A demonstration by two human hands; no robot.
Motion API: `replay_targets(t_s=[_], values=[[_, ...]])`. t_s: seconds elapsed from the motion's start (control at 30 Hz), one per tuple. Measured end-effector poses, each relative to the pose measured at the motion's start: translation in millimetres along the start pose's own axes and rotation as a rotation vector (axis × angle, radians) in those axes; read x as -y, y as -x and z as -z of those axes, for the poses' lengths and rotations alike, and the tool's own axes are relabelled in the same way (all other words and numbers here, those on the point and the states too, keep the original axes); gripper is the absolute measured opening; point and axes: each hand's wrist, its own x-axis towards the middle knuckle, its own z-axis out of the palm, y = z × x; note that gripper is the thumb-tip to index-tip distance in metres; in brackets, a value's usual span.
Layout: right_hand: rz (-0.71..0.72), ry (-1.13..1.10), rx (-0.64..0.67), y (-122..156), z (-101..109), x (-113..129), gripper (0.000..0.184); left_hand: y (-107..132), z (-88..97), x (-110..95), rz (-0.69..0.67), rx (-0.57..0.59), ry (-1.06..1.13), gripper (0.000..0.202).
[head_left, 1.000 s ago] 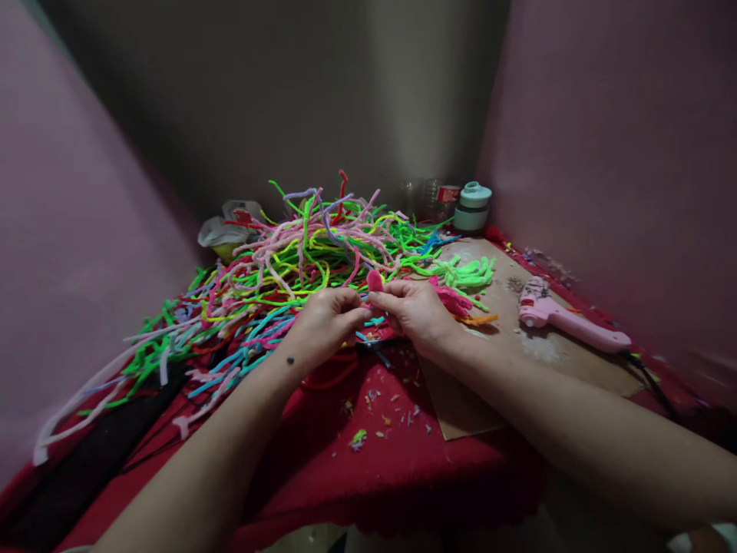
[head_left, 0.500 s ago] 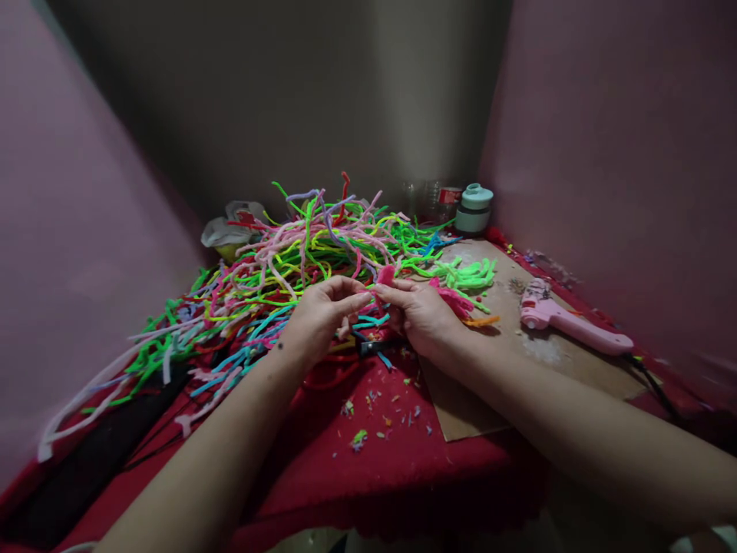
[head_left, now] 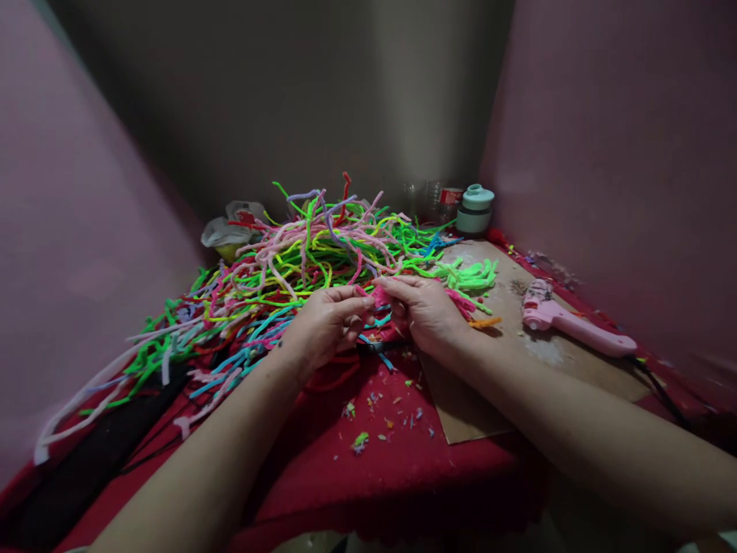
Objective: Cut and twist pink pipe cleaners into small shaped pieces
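Note:
Between my fingertips is a short pink pipe cleaner (head_left: 380, 296), partly covered by both thumbs. My left hand (head_left: 329, 322) pinches its left side, and my right hand (head_left: 423, 311) pinches the right, the two nearly touching. Behind them rises a big tangled heap of pipe cleaners (head_left: 311, 246) in green, pink, yellow, blue and red. Darker pink pieces (head_left: 461, 301) and a bundle of green ones (head_left: 472, 274) lie just past my right hand, with an orange piece (head_left: 487, 322) close to its wrist.
A pink glue gun (head_left: 570, 322) rests on a cardboard sheet (head_left: 466, 407) at the right. A lidded cup (head_left: 475, 209) stands at the back near clear bottles. Coloured scraps (head_left: 360, 442) dot the red cloth (head_left: 368, 484). A plastic bag (head_left: 222, 230) sits behind the heap.
The pink piece has turned between my fingers; its upright loop above the right thumb now lies lower. My left hand has shifted slightly down, and a dark tool below the hands is now mostly covered.

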Motion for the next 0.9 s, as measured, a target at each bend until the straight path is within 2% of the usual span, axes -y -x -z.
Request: replay_targets(t_s=[0.1, 0.2, 0.27, 0.33, 0.43, 0.6, 0.73, 0.9], values=[[0.055, 0.145, -0.044, -0.8, 1.9, 2.3, 0.017, 1.9, -3.3, -2.2, -0.009, -0.051, -0.052, 0.015], [0.229, 0.314, -0.048, -0.4, 2.4, 3.5, 0.016, 3.6, -6.9, -3.2, -0.062, -0.119, -0.140, 0.015], [0.374, 0.426, -0.050, -0.2, 2.5, 4.1, 0.016, 3.5, -7.5, -2.6, -0.080, -0.120, -0.165, 0.014], [0.428, 0.451, -0.058, -0.5, 2.5, 4.0, 0.016, 2.1, -6.3, -1.0, -0.088, -0.088, -0.131, 0.012], [0.324, 0.316, -0.034, -1.4, 2.3, 2.2, 0.019, -0.8, -3.3, 2.3, -0.103, -0.048, -0.056, 0.010], [0.089, 0.143, 0.071, 0.1, 0.9, 0.5, 0.016, -0.1, -1.6, 2.4, -0.106, -0.080, -0.096, 0.016], [0.118, 0.129, 0.028, -0.8, 1.1, 0.4, 0.009, 1.8, 0.4, 0.3, -0.069, 0.017, -0.156, 0.019], [0.084, 0.127, 0.039, -2.8, 1.8, 0.0, 0.012, 0.1, 2.3, 3.3, -0.060, -0.011, -0.169, 0.019]])
